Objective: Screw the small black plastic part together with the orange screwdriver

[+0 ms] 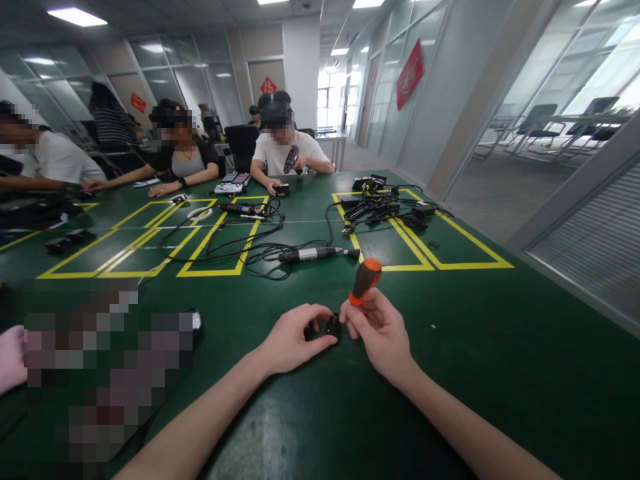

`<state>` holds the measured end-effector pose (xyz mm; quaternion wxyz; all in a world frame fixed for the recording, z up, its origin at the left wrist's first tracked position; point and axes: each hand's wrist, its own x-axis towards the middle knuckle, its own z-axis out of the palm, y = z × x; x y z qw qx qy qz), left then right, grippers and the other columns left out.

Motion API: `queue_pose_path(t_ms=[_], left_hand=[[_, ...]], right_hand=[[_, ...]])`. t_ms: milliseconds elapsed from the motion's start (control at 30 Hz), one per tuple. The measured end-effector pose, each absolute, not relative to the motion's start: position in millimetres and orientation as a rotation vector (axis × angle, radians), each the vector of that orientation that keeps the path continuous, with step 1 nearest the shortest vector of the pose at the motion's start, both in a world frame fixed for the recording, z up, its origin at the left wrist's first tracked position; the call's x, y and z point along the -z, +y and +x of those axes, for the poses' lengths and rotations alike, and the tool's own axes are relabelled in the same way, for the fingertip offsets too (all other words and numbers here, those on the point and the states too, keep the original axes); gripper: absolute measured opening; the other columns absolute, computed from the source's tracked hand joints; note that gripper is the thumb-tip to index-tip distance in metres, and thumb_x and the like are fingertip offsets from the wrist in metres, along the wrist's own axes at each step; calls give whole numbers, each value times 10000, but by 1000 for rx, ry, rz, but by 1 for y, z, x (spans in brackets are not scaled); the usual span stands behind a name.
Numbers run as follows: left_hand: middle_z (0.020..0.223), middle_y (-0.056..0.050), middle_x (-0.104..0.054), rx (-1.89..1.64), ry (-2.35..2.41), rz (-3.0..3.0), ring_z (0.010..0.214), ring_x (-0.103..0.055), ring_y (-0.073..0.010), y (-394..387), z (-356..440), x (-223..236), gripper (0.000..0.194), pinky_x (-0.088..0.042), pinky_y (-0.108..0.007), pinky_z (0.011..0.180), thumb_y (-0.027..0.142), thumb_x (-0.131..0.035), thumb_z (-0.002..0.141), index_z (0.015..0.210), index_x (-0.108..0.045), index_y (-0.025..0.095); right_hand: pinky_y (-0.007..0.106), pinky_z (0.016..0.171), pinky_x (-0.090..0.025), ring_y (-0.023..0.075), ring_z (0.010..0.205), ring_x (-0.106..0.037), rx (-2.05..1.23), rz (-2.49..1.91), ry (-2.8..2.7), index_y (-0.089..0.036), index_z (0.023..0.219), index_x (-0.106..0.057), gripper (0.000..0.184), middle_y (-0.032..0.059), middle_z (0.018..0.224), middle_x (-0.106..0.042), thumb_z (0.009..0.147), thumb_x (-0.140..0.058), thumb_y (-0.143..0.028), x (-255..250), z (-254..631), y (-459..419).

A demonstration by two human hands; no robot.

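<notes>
My right hand (381,333) grips a screwdriver with an orange and dark grey handle (366,281), its fingers closed low on the tool. The handle tilts up and away, and the tip is hidden by my fingers. Close by on the left, my left hand (295,337) curls thumb and fingers around a small black part (333,325) at the table top. That part has a short upright tube on a wider base; its exact kind is unclear. Both hands are only a little apart.
On the green table (465,320), a corded black-and-silver tool (310,255) lies beyond my hands. A heap of black cables and adapters (385,203) sits far right inside yellow tape. Across the table, a person (285,150) holds a power drill (291,159). A blurred-out object (135,380) lies left.
</notes>
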<state>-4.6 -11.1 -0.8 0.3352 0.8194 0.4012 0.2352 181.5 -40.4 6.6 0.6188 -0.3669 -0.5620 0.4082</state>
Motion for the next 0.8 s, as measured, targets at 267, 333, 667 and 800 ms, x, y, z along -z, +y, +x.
queue_pose_path(t_ms=[267, 333, 667, 800], left_hand=[[976, -20, -702, -634, 1038, 2130, 832, -624, -171, -13, -5, 0, 283, -478, -283, 745, 299, -743, 867, 1129, -686, 211], [968, -19, -697, -631, 1039, 2127, 832, -621, -169, -14, -5, 0, 272, -475, -277, 735, 304, -743, 872, 1120, -686, 208], [1001, -25, -712, -629, 1038, 2126, 838, -621, -169, -13, -6, 3, 307, -477, -285, 752, 284, -753, 864, 1153, -684, 205], [1012, -34, -712, -617, 1043, 2116, 850, -626, -175, -13, -6, 3, 311, -493, -289, 764, 314, -743, 867, 1152, -681, 209]], right_hand=[[268, 488, -474, 118, 496, -518, -942, -838, -1368, -202, 790, -670, 395, 9, 681, -626, 957, -639, -559, -13, 183, -41], [262, 487, -471, 119, 500, -527, -951, -817, -1367, -203, 831, -674, 376, 15, 690, -649, 979, -613, -543, -12, 184, -42], [251, 490, -470, 111, 509, -500, -862, -862, -1337, -210, 815, -675, 275, -1, 701, -626, 917, -726, -460, -11, 183, -42], [258, 475, -474, 112, 480, -503, -914, -857, -1328, -198, 790, -667, 384, -1, 650, -600, 968, -632, -537, -9, 183, -41]])
